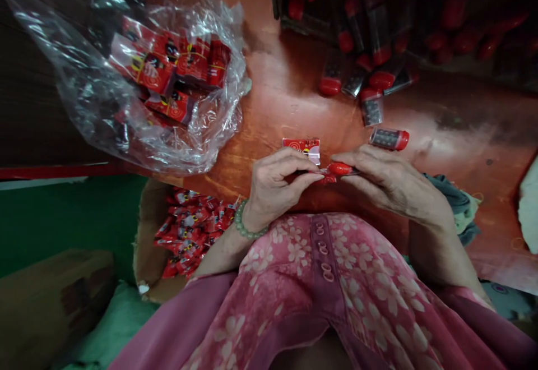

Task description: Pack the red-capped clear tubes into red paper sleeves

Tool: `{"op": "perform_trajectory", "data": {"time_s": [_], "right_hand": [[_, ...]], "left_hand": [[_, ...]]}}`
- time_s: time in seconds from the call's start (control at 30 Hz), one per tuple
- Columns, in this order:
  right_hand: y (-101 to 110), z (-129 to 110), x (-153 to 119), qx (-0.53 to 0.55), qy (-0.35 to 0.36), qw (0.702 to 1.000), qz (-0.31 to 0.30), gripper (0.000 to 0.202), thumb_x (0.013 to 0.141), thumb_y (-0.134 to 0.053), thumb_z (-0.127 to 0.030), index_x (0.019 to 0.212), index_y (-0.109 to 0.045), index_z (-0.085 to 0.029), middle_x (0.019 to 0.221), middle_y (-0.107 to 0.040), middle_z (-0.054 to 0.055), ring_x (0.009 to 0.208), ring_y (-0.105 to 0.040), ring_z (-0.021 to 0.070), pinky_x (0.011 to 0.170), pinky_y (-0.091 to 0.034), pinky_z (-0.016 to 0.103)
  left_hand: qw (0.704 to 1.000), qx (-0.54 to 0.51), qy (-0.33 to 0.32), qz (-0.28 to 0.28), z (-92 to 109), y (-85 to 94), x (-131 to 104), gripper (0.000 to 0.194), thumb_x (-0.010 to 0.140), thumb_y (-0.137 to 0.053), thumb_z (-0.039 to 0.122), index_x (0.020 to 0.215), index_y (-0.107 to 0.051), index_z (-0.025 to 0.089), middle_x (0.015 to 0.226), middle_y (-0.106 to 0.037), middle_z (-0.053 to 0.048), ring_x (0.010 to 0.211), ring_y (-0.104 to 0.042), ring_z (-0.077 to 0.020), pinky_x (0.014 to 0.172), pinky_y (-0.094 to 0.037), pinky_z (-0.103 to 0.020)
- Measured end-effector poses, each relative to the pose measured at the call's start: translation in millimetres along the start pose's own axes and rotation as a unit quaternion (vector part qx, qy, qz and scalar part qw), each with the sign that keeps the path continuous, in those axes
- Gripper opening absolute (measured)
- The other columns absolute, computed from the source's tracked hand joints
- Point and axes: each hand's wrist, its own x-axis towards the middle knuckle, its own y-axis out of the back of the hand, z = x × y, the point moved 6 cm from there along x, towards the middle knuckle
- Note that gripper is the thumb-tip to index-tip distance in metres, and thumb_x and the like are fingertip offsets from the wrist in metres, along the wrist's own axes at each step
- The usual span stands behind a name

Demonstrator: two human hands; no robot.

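Observation:
My left hand, with a green bead bracelet at its wrist, pinches the edge of a small clear-and-red plastic packet. Opposite it, my right hand grips a clear case with a red cap, its body mostly hidden by the fingers. The cap meets the packet between my two hands; whether it is inside the packet I cannot tell. Just beyond my left fingertips a red printed card lies flat on the table. Another red-capped clear case, with rows of small round dark shapes inside, lies beyond my right hand.
A clear plastic bag holding bundles of red printed cards lies at left. Below it, a cardboard box contains many red packets. More red-capped cases spill at the back right. A dark cloth lies by my right wrist.

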Motion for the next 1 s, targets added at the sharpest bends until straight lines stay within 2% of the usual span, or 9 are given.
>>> {"op": "perform_trajectory", "data": {"time_s": [0.1,0.2,0.27,0.47,0.7,0.87,1.0], "right_hand": [[9,4,-3,0.008,-0.018,1.0,0.007,0.031,0.104,-0.054,-0.037,0.129,-0.069,-0.026,0.105,-0.076,0.008,0.094,-0.071,0.0239,0.087,-0.057,0.038],[23,8,-6,0.046,-0.047,0.997,0.032,0.031,0.102,-0.057,-0.04,0.126,-0.072,-0.027,0.105,-0.077,0.007,0.091,-0.073,0.0242,0.085,-0.058,0.039],[25,7,-6,0.074,-0.049,0.996,0.025,0.03,0.101,-0.059,-0.042,0.122,-0.074,-0.028,0.105,-0.078,0.006,0.09,-0.073,0.024,0.084,-0.059,0.039],[13,0,0,0.085,-0.006,0.996,-0.031,0.032,0.103,-0.056,-0.04,0.128,-0.072,-0.027,0.111,-0.078,0.006,0.1,-0.073,0.0238,0.09,-0.057,0.038],[2,5,3,0.017,-0.028,0.992,-0.121,0.034,0.104,-0.052,-0.04,0.126,-0.074,-0.026,0.099,-0.074,0.008,0.085,-0.07,0.023,0.075,-0.052,0.034],[-4,3,9,-0.001,-0.006,0.986,-0.164,0.03,0.104,-0.05,-0.031,0.12,-0.075,-0.023,0.094,-0.074,0.007,0.08,-0.067,0.0218,0.072,-0.049,0.034],[-5,4,13,0.005,0.002,0.984,-0.176,0.029,0.102,-0.052,-0.025,0.123,-0.071,-0.018,0.1,-0.075,0.008,0.086,-0.069,0.0227,0.077,-0.05,0.035]], "left_hand": [[1.0,0.0,-0.002,0.001,-1,-1.5,-1,0.008,0.084,-0.083,0.024,0.085,-0.078,0.017,0.082,-0.079,-0.002,0.076,-0.073,-0.0105,0.072,-0.059,-0.022],[1.0,-0.008,0.019,-0.002,-6,-2.4,0,0.009,0.083,-0.084,0.024,0.084,-0.078,0.018,0.082,-0.079,-0.001,0.075,-0.073,-0.0107,0.071,-0.059,-0.023],[0.999,-0.02,0.033,-0.006,-9,-2.9,0,0.01,0.082,-0.085,0.026,0.084,-0.078,0.018,0.081,-0.078,-0.001,0.074,-0.072,-0.0104,0.07,-0.059,-0.023],[0.998,-0.051,0.009,-0.025,-8,-5.5,0,0.011,0.083,-0.084,0.026,0.084,-0.077,0.018,0.082,-0.078,-0.001,0.075,-0.073,-0.0097,0.072,-0.058,-0.021],[0.997,-0.059,0.013,-0.056,-12,-12.5,-7,0.01,0.085,-0.082,0.026,0.086,-0.077,0.017,0.083,-0.078,-0.003,0.076,-0.073,-0.0111,0.072,-0.058,-0.022],[0.994,-0.069,0.03,-0.079,-15,-19.2,-10,0.01,0.087,-0.08,0.027,0.085,-0.078,0.018,0.083,-0.078,-0.003,0.074,-0.073,-0.0114,0.069,-0.058,-0.022],[0.994,-0.066,0.027,-0.081,-16,-19.7,-10,0.01,0.087,-0.079,0.027,0.09,-0.078,0.017,0.086,-0.08,-0.004,0.078,-0.075,-0.0123,0.074,-0.059,-0.023]]}}
